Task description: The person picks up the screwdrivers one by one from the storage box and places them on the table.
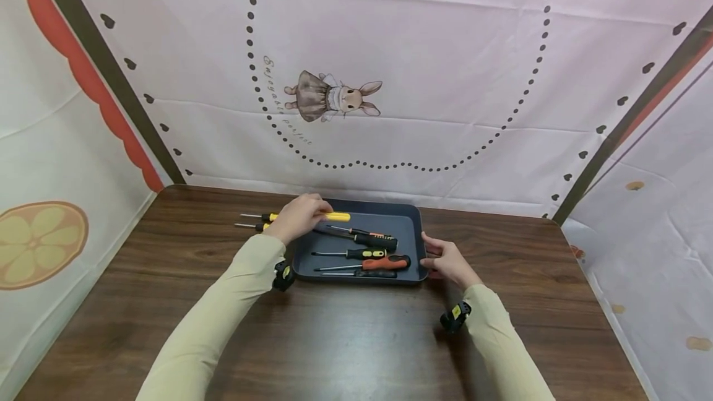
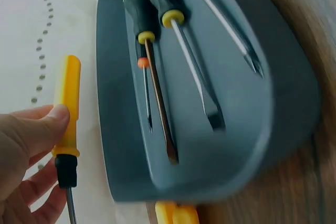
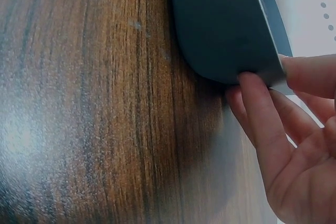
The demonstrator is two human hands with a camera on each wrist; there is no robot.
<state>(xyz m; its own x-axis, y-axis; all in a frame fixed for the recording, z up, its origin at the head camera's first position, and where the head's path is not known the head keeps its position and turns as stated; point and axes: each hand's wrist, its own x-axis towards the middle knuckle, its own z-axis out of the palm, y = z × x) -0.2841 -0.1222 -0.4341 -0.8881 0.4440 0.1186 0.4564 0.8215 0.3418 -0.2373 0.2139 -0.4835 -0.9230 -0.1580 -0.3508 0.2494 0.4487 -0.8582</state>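
My left hand [image 1: 301, 218] is above the left part of a dark grey tray [image 1: 413, 218]. Its thumb and fingers pinch the yellow handle of a screwdriver [image 2: 67, 103], whose shaft points down in the left wrist view, its tip out of frame. At the tray's right end, my right hand [image 1: 445, 258] grips the wall, fingers against the outside and one at the rim in the right wrist view. Several screwdrivers lie in the tray, among them a red-and-black one [image 1: 384, 263], a black-and-yellow one [image 1: 364, 254] and a thicker black-handled one [image 1: 379, 242].
Two more yellow-handled screwdrivers [image 1: 270, 217] lie on the wooden table [image 1: 356, 339] left of the tray, partly behind my left hand. A printed cloth [image 1: 445, 79] hangs along the back edge, close behind the tray, and cloth also hangs at both sides.
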